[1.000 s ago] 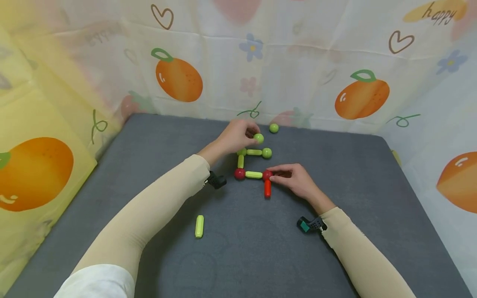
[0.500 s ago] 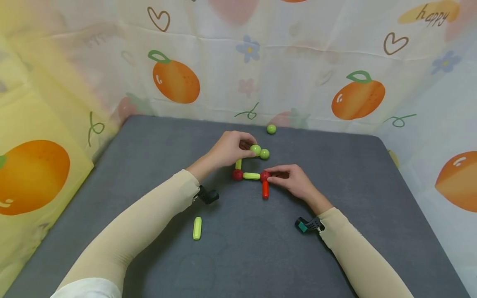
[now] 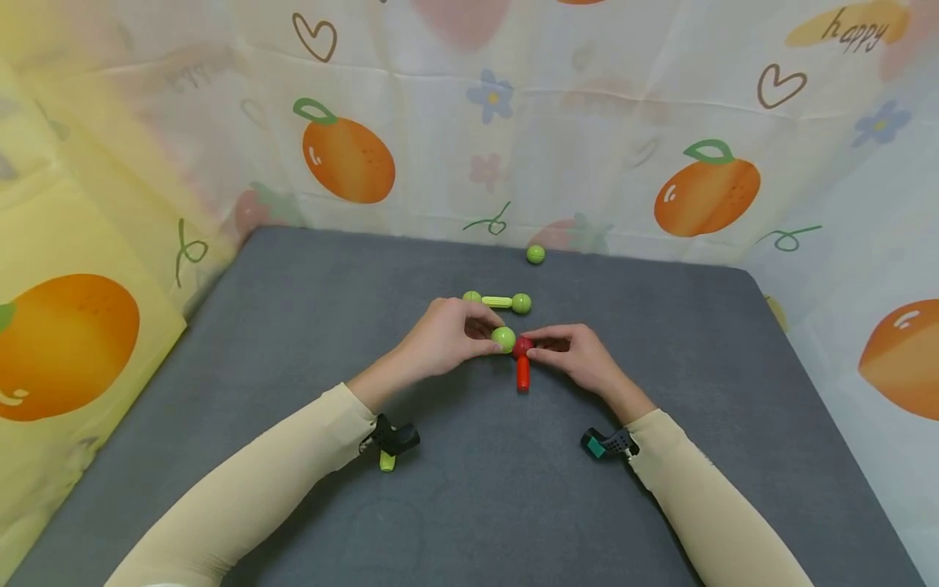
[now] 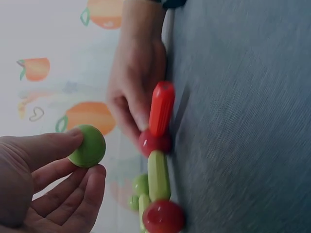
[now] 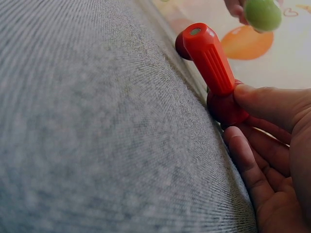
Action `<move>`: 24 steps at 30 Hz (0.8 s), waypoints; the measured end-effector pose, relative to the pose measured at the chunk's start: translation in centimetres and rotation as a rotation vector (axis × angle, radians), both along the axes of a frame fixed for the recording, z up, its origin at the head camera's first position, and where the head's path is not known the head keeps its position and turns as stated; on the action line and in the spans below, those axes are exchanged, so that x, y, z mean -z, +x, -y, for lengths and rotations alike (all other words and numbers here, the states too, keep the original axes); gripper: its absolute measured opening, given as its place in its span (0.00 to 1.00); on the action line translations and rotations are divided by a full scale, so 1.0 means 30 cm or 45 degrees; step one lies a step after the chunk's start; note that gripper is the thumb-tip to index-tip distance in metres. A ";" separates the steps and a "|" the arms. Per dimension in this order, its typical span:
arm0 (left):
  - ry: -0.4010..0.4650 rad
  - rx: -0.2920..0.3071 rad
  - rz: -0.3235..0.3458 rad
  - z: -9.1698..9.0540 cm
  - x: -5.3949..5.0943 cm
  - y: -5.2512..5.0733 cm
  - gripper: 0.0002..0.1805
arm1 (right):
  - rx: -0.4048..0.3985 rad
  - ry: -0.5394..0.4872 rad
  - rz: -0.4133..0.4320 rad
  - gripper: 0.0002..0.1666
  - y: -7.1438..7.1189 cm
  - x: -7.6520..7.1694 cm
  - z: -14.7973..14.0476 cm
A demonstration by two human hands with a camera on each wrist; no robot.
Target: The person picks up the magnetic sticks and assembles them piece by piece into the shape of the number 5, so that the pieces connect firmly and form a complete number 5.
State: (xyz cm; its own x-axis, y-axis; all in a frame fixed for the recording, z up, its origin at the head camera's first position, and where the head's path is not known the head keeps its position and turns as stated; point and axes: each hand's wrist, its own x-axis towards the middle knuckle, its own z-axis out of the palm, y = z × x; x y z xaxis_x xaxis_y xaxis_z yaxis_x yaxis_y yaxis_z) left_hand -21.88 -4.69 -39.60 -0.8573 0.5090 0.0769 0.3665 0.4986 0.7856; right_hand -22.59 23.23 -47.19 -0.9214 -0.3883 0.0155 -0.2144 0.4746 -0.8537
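Between thumb and fingertips my left hand (image 3: 451, 338) pinches a green ball (image 4: 89, 146), held above the table. My right hand (image 3: 575, 355) grips a red ball (image 5: 227, 108) between thumb and finger. From that ball a red rod (image 5: 210, 60) sticks out toward me, its end showing a small metal disc. A yellow-green rod (image 4: 159, 175) joins it to a second red ball (image 4: 164, 216), which the left hand hides in the head view. Farther back, another yellow-green rod (image 3: 496, 302) lies between two green balls, the right-hand green ball (image 3: 522, 303) plainly visible.
A loose green ball (image 3: 535, 254) lies near the back edge of the grey table (image 3: 660, 342). One loose yellow-green rod (image 3: 387, 461) is partly covered by the left wrist strap (image 3: 396, 438). A fruit-printed cloth (image 3: 557, 155) hangs behind the table.
My left hand has come nearer with the green ball, from above the back balls to beside the gripped red ball. My right hand has stayed on the red ball.
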 end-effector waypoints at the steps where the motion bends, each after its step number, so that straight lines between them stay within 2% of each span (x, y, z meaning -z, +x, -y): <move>1: 0.004 0.007 0.002 -0.003 0.004 0.012 0.11 | 0.004 -0.001 0.001 0.18 0.001 0.001 0.001; 6: 0.032 0.029 0.012 -0.009 0.021 0.058 0.12 | 0.009 0.000 0.002 0.18 0.002 0.008 0.003; 14: 0.065 0.030 0.036 -0.016 0.037 0.112 0.13 | -0.014 -0.021 -0.003 0.19 0.001 0.003 0.011; 24: -0.026 0.057 0.013 -0.051 0.052 0.170 0.12 | -0.007 -0.028 0.010 0.19 0.003 0.000 0.004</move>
State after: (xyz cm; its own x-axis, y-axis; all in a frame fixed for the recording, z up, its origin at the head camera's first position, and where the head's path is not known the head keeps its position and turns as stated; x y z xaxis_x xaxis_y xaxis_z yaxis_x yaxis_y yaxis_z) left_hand -16.79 -3.15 -41.15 -0.8344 0.5482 0.0576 0.3809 0.4979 0.7791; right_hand -22.50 23.11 -47.20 -0.9194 -0.3930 0.0166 -0.2099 0.4545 -0.8657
